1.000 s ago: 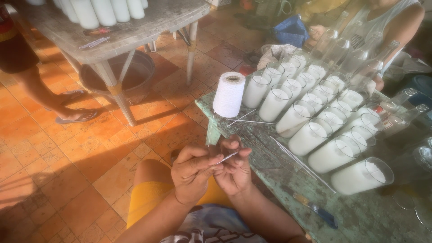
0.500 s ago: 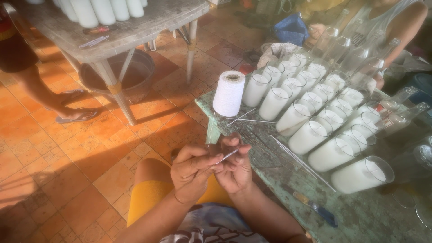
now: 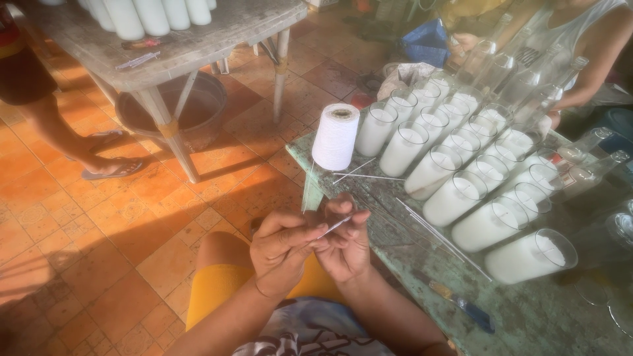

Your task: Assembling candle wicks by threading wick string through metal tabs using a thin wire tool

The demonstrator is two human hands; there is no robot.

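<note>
My left hand [image 3: 280, 247] and my right hand [image 3: 346, 240] meet above my lap, at the near edge of a worn green table [image 3: 422, 277]. Together they pinch a thin metal rod [image 3: 335, 226] between the fingertips; a fine white thread seems to run at it, hard to see. A cone of white thread [image 3: 336, 136] stands upright on the table just beyond my hands. Several loose thin rods [image 3: 369, 175] lie beside the cone.
Several glass jars of white wax [image 3: 461, 178] stand in rows on the table. Another person [image 3: 560, 46] sits behind them with empty glass bottles [image 3: 508, 66]. A blue-handled tool [image 3: 461, 304] lies near me. A grey table [image 3: 191, 39] over a dark basin [image 3: 191, 109] stands left; a person's sandalled feet [image 3: 109, 165] too.
My hands stay together on the rod, with only small finger shifts. Nothing else has moved.
</note>
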